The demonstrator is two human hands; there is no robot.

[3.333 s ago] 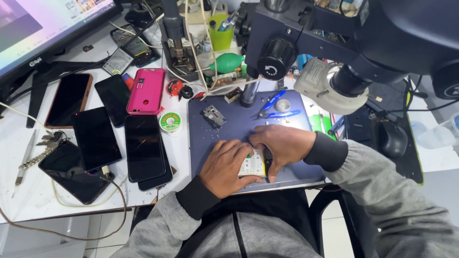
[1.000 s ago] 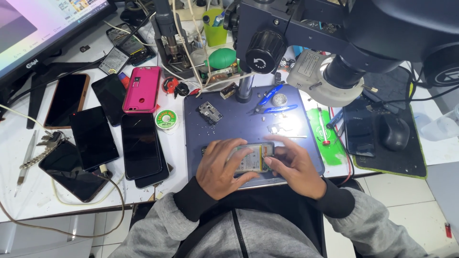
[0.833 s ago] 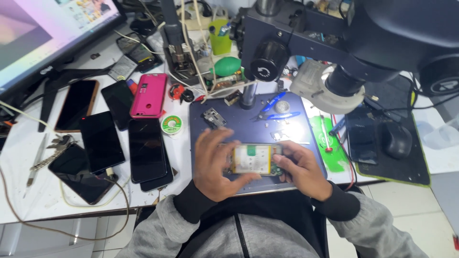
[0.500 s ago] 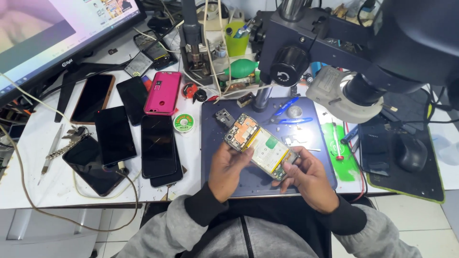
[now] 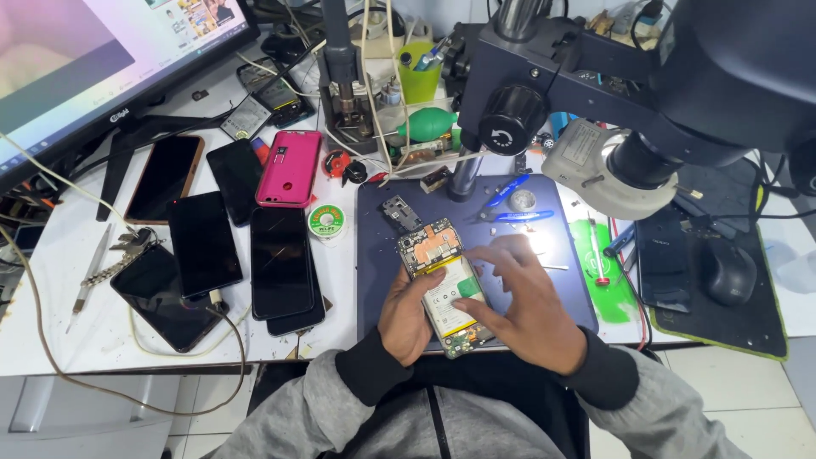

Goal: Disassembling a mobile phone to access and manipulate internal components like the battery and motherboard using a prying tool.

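Phones [image 5: 204, 242] laid out in rows far left on the counter [image 5: 51, 280], pink-cased one [image 5: 291, 167] beside a solder-wick spool [image 5: 326, 220]. Centre: left hand [image 5: 406, 319], grip clamped on the opened phone [image 5: 444, 285], back off, battery and board bared, long axis tilted away toward upper left, over the dark mat [image 5: 374, 255]. Right hand [image 5: 523, 306] nearer the battery, fingers spread flat, gripping nothing. Blue tweezers [image 5: 510, 204] beyond, microscope head [image 5: 629, 161] overhanging, mouse [image 5: 727, 272] far right.

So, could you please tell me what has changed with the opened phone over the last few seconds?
The opened phone was lifted off the blue mat and turned from crosswise to lengthwise. The left hand now holds it from below while the right hand rests over it. The phones on the left stayed put.
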